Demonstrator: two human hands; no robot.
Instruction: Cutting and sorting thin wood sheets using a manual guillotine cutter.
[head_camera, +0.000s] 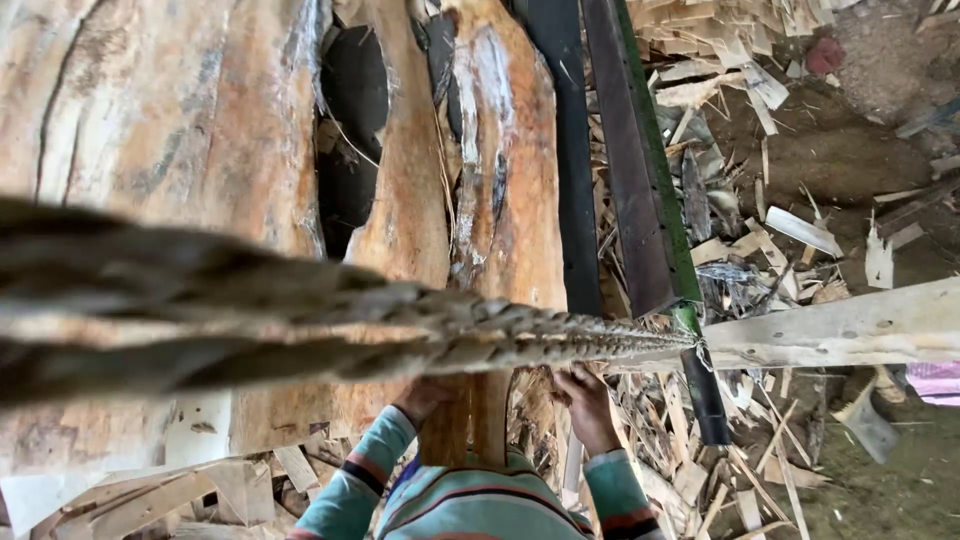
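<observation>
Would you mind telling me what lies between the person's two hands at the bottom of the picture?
In the head view, the lower end of an upright wooden slab lies between the left hand and the right hand; a thick rope crosses just above them.

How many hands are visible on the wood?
2. The left hand grips the near end of the wood slab; the right hand is beside it, partly under the rope.

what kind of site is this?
Probably an outdoor timber or sawmill yard. A huge debarked log fills the view, wood chips and offcuts litter the dirt ground, and a thick rope crosses it. Both hands, left and right, grip the log's lower end.
</observation>
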